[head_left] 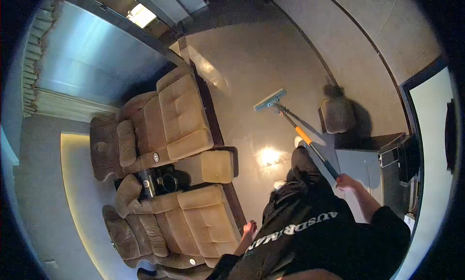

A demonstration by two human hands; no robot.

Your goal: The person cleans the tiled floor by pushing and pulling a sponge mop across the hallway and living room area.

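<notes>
My right hand point(346, 182) is wrapped round the dark upper end of the handle of a sponge mop point(303, 135). The mop's pole has an orange section and slants away from me. Its blue-green head point(270, 100) rests on the grey floor point(256, 57), well ahead of my feet. My left hand point(250, 227) hangs by my side with its fingers curled in, and I see nothing in it. It is close to the front edge of the nearer brown recliner point(206, 222).
A second recliner point(184, 110) stands farther along on the left, with a console holding a black round item point(170, 182) between the two. On the right are a small padded stool point(337, 115) and a grey cabinet point(361, 166) with black equipment point(404, 159). Light reflects off the floor.
</notes>
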